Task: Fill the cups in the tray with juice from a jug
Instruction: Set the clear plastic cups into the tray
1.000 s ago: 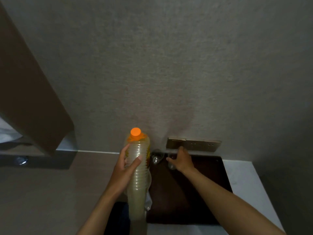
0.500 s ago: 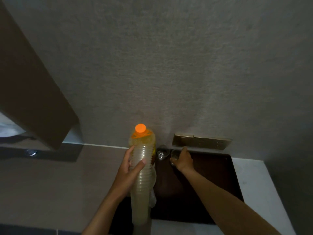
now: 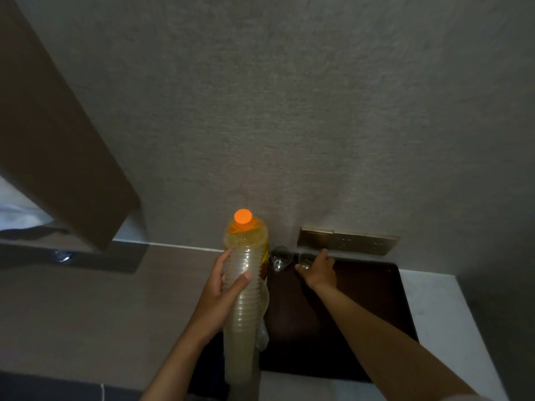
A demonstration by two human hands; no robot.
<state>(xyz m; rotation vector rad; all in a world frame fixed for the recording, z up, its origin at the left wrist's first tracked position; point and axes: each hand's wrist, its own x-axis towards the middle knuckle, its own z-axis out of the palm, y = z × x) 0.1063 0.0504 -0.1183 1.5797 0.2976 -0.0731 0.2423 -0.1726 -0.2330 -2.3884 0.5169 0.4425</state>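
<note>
A tall ribbed plastic jug (image 3: 246,311) of pale yellow juice with an orange cap stands upright left of a dark brown tray (image 3: 370,308). My left hand (image 3: 223,287) grips the jug's upper body, thumb across the front. Two small clear glass cups sit at the tray's far left corner. The left cup (image 3: 280,258) stands free. My right hand (image 3: 318,270) holds the right cup (image 3: 305,260), fingers curled round it. The cup's lower part is hidden by my fingers.
A brass socket plate (image 3: 350,241) is on the wall just behind the cups. A white counter (image 3: 434,314) lies under and right of the tray. A brown cabinet panel (image 3: 58,140) slants at the left. Grey wall fills the top.
The view has shifted slightly, so everything sits a little further right and up. Both hands keep their holds on the jug and the right cup.
</note>
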